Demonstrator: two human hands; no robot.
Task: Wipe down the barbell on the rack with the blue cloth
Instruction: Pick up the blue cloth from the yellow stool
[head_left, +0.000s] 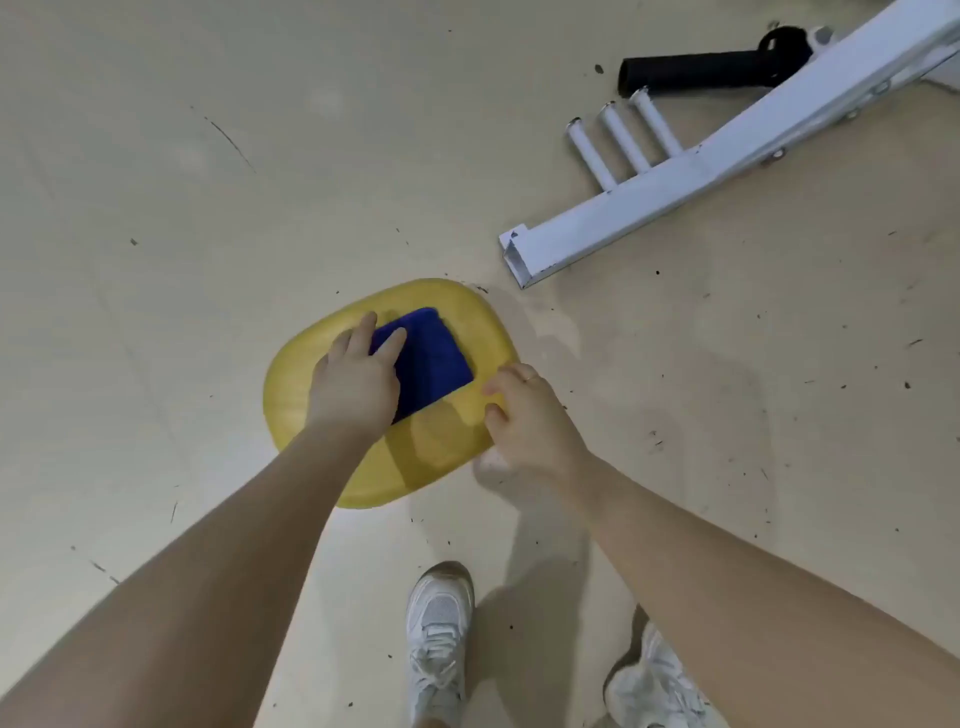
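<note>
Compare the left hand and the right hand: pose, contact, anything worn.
The left hand lies flat with fingers spread on the blue cloth; the right hand is off the cloth and curls over the edge of the yellow seat. The right hand wears a thin ring; none shows on the left hand. Both are bare and reach down to the same seat.

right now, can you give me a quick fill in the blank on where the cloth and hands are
1. The blue cloth lies folded on a ____ stool seat.
2. The ____ hand has its fingers on the cloth.
3. The right hand touches the seat's ____, not the cloth.
4. The white rack frame stands on the ____.

Missing words: yellow; left; edge; floor
</note>
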